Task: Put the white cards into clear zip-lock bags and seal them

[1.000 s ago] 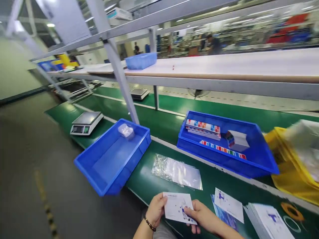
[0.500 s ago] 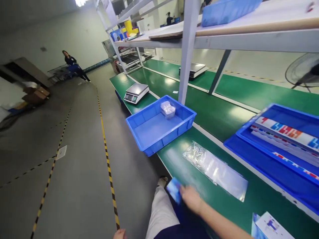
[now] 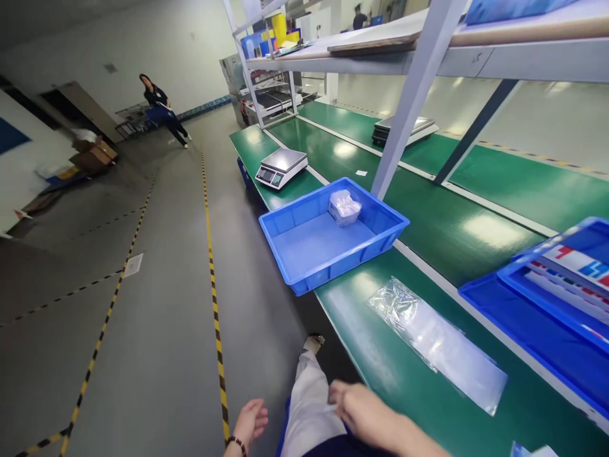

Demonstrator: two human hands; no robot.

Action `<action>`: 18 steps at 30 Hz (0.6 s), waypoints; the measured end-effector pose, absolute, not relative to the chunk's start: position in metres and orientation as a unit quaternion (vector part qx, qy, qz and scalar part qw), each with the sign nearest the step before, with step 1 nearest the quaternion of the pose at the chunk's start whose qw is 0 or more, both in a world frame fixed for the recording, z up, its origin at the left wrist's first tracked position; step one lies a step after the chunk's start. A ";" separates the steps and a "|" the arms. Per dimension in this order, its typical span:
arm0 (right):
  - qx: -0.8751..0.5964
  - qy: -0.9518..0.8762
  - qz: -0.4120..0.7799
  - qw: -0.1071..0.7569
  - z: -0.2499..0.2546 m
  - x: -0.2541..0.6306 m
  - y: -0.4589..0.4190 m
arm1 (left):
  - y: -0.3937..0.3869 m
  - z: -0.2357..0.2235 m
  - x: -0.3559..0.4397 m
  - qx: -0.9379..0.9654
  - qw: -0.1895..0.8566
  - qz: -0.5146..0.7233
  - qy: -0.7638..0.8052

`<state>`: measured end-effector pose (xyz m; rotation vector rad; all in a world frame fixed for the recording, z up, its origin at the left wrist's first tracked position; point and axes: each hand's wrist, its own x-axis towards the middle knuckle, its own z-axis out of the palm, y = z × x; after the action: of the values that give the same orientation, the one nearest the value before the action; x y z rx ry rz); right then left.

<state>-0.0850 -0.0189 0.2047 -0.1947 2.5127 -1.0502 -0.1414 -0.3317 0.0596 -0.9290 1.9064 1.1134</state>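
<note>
My left hand (image 3: pixel 252 420), with a dark beaded bracelet at the wrist, is held low over the floor beside my leg. Its fingers are loosely bent and nothing is in them. In front of my lap, by the edge of the green bench (image 3: pixel 340 317), is my right hand (image 3: pixel 364 409). Its fingers curl inward and are blurred, so whether they hold anything is unclear. Clear plastic bags (image 3: pixel 442 343) lie flat on the bench to the right. A blue tray (image 3: pixel 309 251) sits farther along, overhanging the edge, with a plastic-wrapped white bundle (image 3: pixel 344 207) inside.
A digital scale (image 3: pixel 281 167) stands beyond the tray; another scale (image 3: pixel 409 132) is behind the shelf post (image 3: pixel 413 95). Blue trays (image 3: pixel 523 317) with printed boxes are at right. Part of a printed card (image 3: pixel 542 451) shows at bottom right. A person (image 3: pixel 164 108) stands far left.
The blue-and-white card in my right hand is no longer visible. That hand has moved lower, nearer my lap. My left hand has come further into view. The camera view has shifted.
</note>
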 end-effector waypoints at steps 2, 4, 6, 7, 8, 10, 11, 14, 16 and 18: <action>-0.011 0.916 -0.360 0.177 0.230 -0.070 0.002 | -0.325 0.065 -0.152 -0.363 0.345 0.443 0.744; 0.027 0.920 -0.361 0.148 0.252 -0.047 0.039 | -0.313 0.069 -0.160 -0.355 0.333 0.455 0.746; 0.062 0.864 -0.486 0.117 0.264 -0.021 0.074 | -0.296 0.073 -0.163 -0.334 0.333 0.469 0.746; 0.096 0.833 -0.533 0.111 0.264 -0.008 0.086 | -0.287 0.074 -0.163 -0.322 0.337 0.474 0.747; 0.140 0.806 -0.565 0.106 0.262 0.003 0.095 | -0.278 0.076 -0.163 -0.309 0.345 0.477 0.747; 0.242 0.780 -0.569 0.091 0.251 0.019 0.102 | -0.261 0.081 -0.162 -0.282 0.365 0.475 0.750; 0.289 0.775 -0.557 0.074 0.245 0.025 0.103 | -0.252 0.084 -0.162 -0.267 0.375 0.473 0.752; 0.362 0.755 -0.547 0.022 0.235 0.043 0.101 | -0.220 0.098 -0.166 -0.207 0.406 0.478 0.751; 0.377 0.729 -0.571 -0.004 0.237 0.057 0.099 | -0.187 0.114 -0.165 -0.153 0.430 0.490 0.743; 0.381 0.698 -0.606 -0.029 0.242 0.072 0.093 | -0.148 0.135 -0.154 -0.090 0.467 0.513 0.715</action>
<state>0.0717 0.0933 0.2417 1.2195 2.2331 -1.9404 -0.1544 -0.1478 0.1348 -0.2208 1.7544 1.2593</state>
